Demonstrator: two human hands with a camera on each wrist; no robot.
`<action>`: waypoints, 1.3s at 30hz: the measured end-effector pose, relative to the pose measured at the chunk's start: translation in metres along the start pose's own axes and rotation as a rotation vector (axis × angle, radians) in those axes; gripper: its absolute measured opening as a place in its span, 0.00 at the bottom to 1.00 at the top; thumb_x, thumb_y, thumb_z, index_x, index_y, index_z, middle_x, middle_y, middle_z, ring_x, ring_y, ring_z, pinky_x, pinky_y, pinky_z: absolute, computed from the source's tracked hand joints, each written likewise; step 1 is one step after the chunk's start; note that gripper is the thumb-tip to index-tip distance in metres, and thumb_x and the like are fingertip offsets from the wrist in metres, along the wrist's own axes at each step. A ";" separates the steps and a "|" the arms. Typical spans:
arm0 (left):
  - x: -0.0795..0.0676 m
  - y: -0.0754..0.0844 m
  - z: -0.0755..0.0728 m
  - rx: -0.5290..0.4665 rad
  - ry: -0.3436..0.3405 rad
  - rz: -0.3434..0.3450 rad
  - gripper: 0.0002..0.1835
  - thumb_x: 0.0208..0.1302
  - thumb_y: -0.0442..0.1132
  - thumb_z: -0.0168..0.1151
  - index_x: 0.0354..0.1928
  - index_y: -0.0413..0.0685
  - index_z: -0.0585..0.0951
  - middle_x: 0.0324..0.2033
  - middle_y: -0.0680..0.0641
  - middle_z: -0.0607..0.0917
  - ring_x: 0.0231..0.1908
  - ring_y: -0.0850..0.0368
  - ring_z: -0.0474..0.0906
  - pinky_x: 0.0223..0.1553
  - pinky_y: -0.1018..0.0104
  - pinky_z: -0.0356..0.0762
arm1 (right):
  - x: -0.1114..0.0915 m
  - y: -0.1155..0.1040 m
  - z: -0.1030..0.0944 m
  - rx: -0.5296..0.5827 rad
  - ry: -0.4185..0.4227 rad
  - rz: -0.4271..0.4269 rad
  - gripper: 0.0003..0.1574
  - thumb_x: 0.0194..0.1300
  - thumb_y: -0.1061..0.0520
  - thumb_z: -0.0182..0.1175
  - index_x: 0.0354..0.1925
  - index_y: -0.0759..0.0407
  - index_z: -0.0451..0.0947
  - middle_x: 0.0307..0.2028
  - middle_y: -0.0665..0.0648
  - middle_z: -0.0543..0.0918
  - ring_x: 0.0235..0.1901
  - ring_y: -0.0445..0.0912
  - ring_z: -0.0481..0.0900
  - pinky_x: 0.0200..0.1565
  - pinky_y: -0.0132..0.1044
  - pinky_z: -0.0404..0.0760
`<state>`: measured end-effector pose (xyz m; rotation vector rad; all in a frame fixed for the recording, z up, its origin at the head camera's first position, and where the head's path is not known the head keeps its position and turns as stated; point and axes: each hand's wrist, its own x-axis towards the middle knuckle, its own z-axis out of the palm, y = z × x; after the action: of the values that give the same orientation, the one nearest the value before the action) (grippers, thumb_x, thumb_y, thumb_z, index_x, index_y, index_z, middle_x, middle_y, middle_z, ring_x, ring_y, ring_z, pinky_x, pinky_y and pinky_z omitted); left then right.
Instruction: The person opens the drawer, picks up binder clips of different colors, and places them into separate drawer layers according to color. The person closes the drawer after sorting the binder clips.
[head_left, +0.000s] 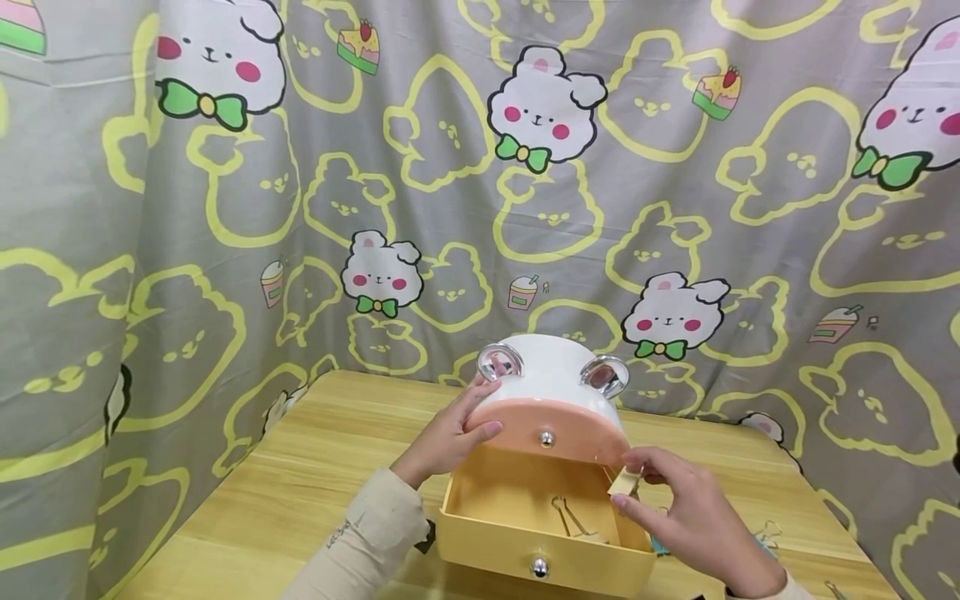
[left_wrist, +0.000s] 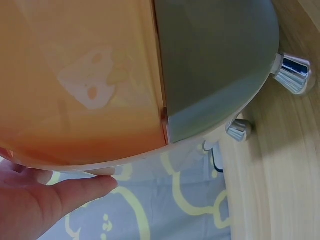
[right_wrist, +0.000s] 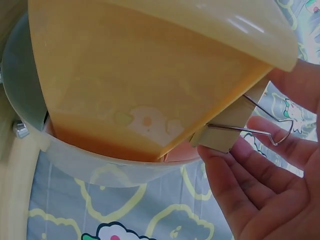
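Note:
A small desktop drawer box with a rounded white top (head_left: 542, 357) and chrome ears stands on the table. Its yellow lower drawer (head_left: 495, 542) is pulled out, below a peach upper drawer front (head_left: 573, 427). My left hand (head_left: 450, 429) rests against the box's left side, thumb extended; its other fingers are partly hidden. My right hand (head_left: 693, 508) pinches a pale yellow binder clip (right_wrist: 231, 122) at the drawer's right wall. Whether the clip touches that wall, I cannot tell. Another binder clip (head_left: 573, 521) lies in the drawer, wire handles upward.
Blue binder clips (head_left: 767, 537) lie on the wooden table (head_left: 285, 492) right of the box, partly behind my right hand. Another wire handle (head_left: 834, 588) shows near the bottom right. A grey curtain (head_left: 450, 192) with cartoon bears hangs behind and beside the table.

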<state>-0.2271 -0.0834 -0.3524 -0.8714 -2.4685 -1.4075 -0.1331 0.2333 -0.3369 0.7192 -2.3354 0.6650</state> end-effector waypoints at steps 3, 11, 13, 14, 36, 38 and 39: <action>-0.001 0.000 0.000 -0.003 0.002 0.007 0.32 0.67 0.47 0.62 0.72 0.58 0.64 0.74 0.43 0.50 0.71 0.38 0.49 0.65 0.37 0.50 | -0.001 0.000 0.001 0.011 -0.007 -0.007 0.24 0.48 0.54 0.77 0.44 0.51 0.79 0.37 0.40 0.80 0.36 0.36 0.78 0.35 0.36 0.80; 0.000 -0.002 0.001 -0.005 0.010 -0.011 0.33 0.66 0.49 0.62 0.71 0.60 0.65 0.74 0.46 0.51 0.71 0.40 0.50 0.65 0.38 0.50 | -0.002 0.000 0.002 0.037 0.006 -0.037 0.25 0.47 0.55 0.77 0.45 0.52 0.79 0.38 0.42 0.82 0.36 0.36 0.79 0.35 0.34 0.80; 0.001 -0.002 0.002 -0.003 0.016 -0.015 0.33 0.66 0.49 0.63 0.71 0.60 0.65 0.74 0.47 0.52 0.71 0.41 0.50 0.66 0.39 0.50 | -0.002 0.001 0.002 0.032 0.005 -0.036 0.25 0.47 0.55 0.77 0.45 0.53 0.79 0.38 0.42 0.82 0.35 0.36 0.79 0.35 0.35 0.80; 0.001 -0.001 0.002 -0.003 0.021 -0.009 0.33 0.66 0.48 0.63 0.71 0.60 0.65 0.74 0.46 0.52 0.71 0.41 0.51 0.65 0.39 0.50 | -0.002 0.001 0.002 0.029 0.004 -0.034 0.25 0.47 0.56 0.77 0.44 0.53 0.79 0.38 0.42 0.82 0.36 0.36 0.79 0.35 0.35 0.81; 0.010 0.007 -0.005 -0.002 0.058 -0.001 0.31 0.56 0.46 0.70 0.63 0.49 0.74 0.70 0.39 0.63 0.67 0.41 0.60 0.64 0.41 0.57 | -0.006 0.005 -0.003 0.006 0.021 -0.039 0.26 0.47 0.57 0.77 0.46 0.54 0.80 0.41 0.46 0.83 0.37 0.40 0.81 0.36 0.36 0.81; 0.011 0.008 -0.006 -0.015 0.052 0.013 0.31 0.56 0.46 0.71 0.62 0.49 0.74 0.66 0.39 0.68 0.64 0.43 0.64 0.62 0.43 0.60 | -0.007 0.006 -0.004 0.001 0.025 -0.036 0.26 0.47 0.57 0.77 0.45 0.54 0.79 0.40 0.46 0.83 0.37 0.41 0.81 0.36 0.36 0.80; 0.012 0.008 -0.006 -0.020 0.046 0.020 0.31 0.56 0.45 0.71 0.61 0.49 0.74 0.64 0.40 0.70 0.62 0.44 0.67 0.61 0.44 0.63 | -0.008 0.007 -0.004 -0.004 0.025 -0.031 0.25 0.47 0.57 0.77 0.45 0.54 0.79 0.39 0.45 0.82 0.37 0.40 0.81 0.36 0.35 0.80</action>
<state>-0.2333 -0.0808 -0.3384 -0.8555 -2.4088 -1.4320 -0.1306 0.2431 -0.3410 0.7392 -2.2975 0.6525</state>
